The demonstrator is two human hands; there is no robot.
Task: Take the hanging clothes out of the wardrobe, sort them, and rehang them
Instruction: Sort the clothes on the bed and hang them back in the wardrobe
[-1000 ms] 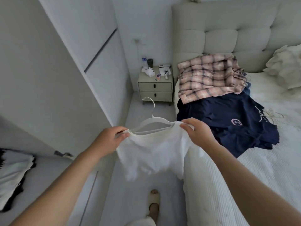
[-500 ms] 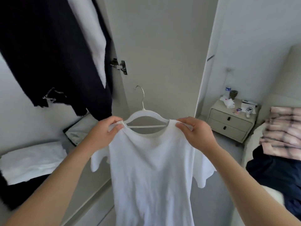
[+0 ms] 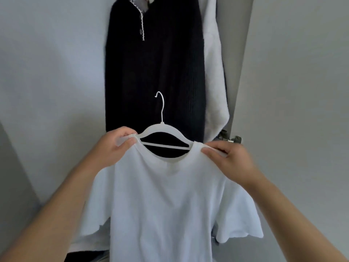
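Note:
A white T-shirt (image 3: 166, 201) hangs on a white hanger (image 3: 162, 132) that I hold up in front of the open wardrobe. My left hand (image 3: 115, 146) pinches the shirt's left shoulder together with the hanger's end. My right hand (image 3: 229, 159) pinches the right shoulder and the other end. The hanger's metal hook points up, free in the air. Behind it a black knitted garment (image 3: 154, 72) hangs in the wardrobe, with a white garment (image 3: 213, 76) to its right. The rail is out of view.
The wardrobe's pale inner wall (image 3: 52, 72) fills the left. Its open door (image 3: 294, 82) stands at the right, with a metal hinge (image 3: 229, 137) just above my right hand. Dark folded items lie low behind the shirt.
I have turned from the bed toward the wardrobe. The shirt on its hanger came up with both hands and now hangs straight in front of the black garment.

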